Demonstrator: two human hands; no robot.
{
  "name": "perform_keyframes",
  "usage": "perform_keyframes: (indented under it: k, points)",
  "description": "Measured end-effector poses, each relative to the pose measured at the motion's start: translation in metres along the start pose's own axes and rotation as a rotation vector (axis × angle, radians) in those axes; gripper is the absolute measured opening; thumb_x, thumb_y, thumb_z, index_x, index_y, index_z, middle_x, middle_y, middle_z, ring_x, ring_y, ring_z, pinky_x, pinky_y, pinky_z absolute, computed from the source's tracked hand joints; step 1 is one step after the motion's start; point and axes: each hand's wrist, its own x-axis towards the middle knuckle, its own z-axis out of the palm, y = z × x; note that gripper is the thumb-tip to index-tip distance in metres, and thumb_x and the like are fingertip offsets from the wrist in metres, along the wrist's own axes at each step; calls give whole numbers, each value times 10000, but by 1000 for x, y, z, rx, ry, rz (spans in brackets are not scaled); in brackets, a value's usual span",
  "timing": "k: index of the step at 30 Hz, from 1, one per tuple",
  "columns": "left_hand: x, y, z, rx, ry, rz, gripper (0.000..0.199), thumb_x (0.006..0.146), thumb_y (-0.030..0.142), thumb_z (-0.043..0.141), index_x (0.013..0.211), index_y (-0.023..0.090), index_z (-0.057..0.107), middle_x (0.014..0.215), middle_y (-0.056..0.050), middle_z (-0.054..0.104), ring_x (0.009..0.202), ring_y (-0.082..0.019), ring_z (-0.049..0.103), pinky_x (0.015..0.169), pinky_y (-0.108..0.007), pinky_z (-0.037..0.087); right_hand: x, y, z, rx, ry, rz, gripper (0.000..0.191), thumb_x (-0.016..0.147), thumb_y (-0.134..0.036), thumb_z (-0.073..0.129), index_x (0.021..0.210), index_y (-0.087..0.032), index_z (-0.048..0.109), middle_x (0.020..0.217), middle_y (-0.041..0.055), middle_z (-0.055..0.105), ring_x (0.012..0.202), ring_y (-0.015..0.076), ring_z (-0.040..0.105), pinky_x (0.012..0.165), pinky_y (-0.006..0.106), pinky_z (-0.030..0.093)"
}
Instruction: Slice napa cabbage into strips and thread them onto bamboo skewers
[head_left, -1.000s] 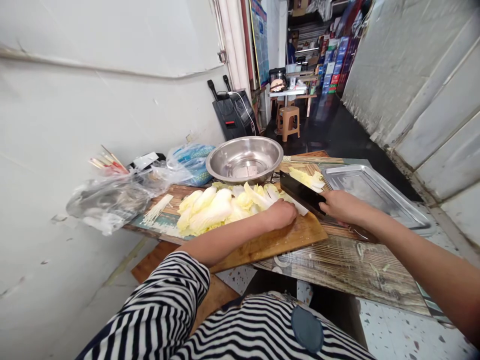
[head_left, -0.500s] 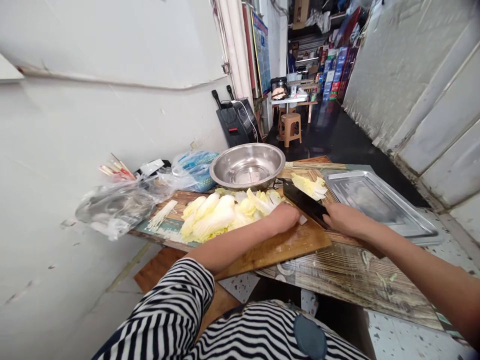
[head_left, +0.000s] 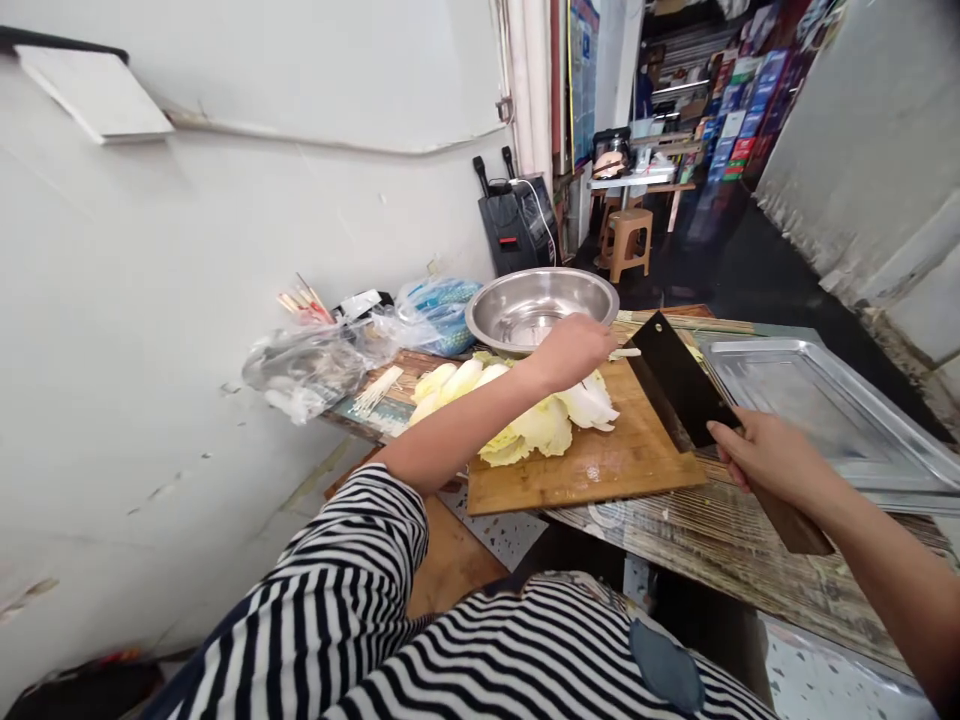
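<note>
My left hand [head_left: 576, 350] is closed above the far side of the cutting board [head_left: 592, 475], near the metal bowl's front rim. A small pale piece [head_left: 624, 353] sticks out from its fingertips. Wrapped round the handle of a dark cleaver [head_left: 675, 380], my right hand [head_left: 765, 455] holds the broad blade tilted at the board's right edge. Pale yellow cabbage leaves [head_left: 536, 430] are piled on the board's left part, partly behind my left forearm. The steel bowl [head_left: 491, 310] stands behind the board.
A metal tray [head_left: 817, 400] lies at the right. Enoki mushrooms [head_left: 377, 390], a clear plastic bag [head_left: 300, 370] and a blue bag [head_left: 442, 310] are at the left. A black speaker [head_left: 517, 225] stands against the wall, with a stool [head_left: 628, 240] farther back.
My left hand has risen off the board toward the bowl with a pale piece. The cleaver has moved right, its blade now more upright. The view has turned left.
</note>
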Motion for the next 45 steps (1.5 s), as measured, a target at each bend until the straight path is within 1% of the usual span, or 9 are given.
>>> perform_keyframes:
  k: [4, 9, 13, 16, 23, 30, 36, 41, 45]
  points:
    - [-20, -8, 11, -48, -242, 69, 200, 922, 112, 587, 969, 131, 780, 1013, -125, 767, 1022, -276, 691, 949, -387, 444, -6, 8, 17, 46, -36, 11, 382, 1010, -335, 352, 639, -268, 416, 489, 59, 620, 533, 222, 614, 719, 350, 429]
    - [-59, -38, 1, -328, -127, -197, 255, 961, 326, 617, 1103, 182, 773, 1150, -87, 760, 1079, -237, 688, 913, -314, 473, -7, 23, 26, 38, -10, -12, 425, 1014, -364, 332, 603, -293, 412, 498, 70, 624, 572, 260, 617, 717, 394, 422]
    - [-82, -40, 7, -293, -264, -365, 566, 817, 484, 792, 1244, 123, 707, 1223, -155, 726, 1140, -315, 668, 952, -362, 501, -8, 24, 30, 9, 14, -4, 413, 1012, -364, 318, 611, -295, 396, 511, 71, 635, 590, 263, 625, 724, 404, 416]
    - [-85, -30, 23, -302, -304, -388, 555, 830, 417, 795, 1261, 86, 683, 1239, -189, 713, 1155, -333, 662, 992, -387, 507, -7, 20, 33, -7, 28, 7, 375, 1002, -367, 321, 639, -294, 381, 514, 61, 639, 587, 260, 627, 725, 399, 417]
    - [-85, -51, 6, -562, -46, -628, 321, 823, 211, 730, 1132, 132, 766, 1135, -108, 762, 1048, -258, 704, 999, -368, 533, -3, 25, 39, -4, 67, 33, 301, 977, -374, 375, 692, -279, 393, 482, 4, 618, 562, 227, 622, 707, 358, 411]
    - [-109, -72, -22, -1009, 209, -934, 424, 844, 196, 659, 1255, 114, 719, 871, -47, 748, 612, -95, 611, 629, -231, 554, -2, 26, 39, -11, 54, 45, 325, 1011, -321, 371, 691, -273, 400, 476, 1, 619, 558, 211, 626, 703, 347, 399]
    - [-109, -48, -30, -583, 265, -563, 467, 803, 75, 565, 1234, 138, 733, 1176, -96, 739, 867, -166, 695, 828, -304, 570, -5, 25, 39, 15, 64, 50, 335, 1024, -293, 384, 691, -268, 408, 473, 3, 615, 538, 202, 615, 694, 346, 403]
    - [-91, 11, -13, -162, -98, -144, 444, 875, 34, 459, 1213, 153, 721, 1196, -138, 705, 1048, -249, 677, 915, -379, 521, -9, 20, 37, 69, 64, 60, 323, 1022, -279, 392, 700, -270, 411, 470, -2, 612, 538, 197, 609, 691, 336, 409]
    - [-90, 36, 9, -198, -317, 33, 497, 945, 250, 578, 1433, 153, 569, 1160, -133, 708, 1013, -259, 677, 864, -353, 505, -11, 17, 37, 59, 84, 63, 331, 1022, -259, 400, 692, -268, 410, 466, -4, 608, 533, 190, 602, 684, 324, 396]
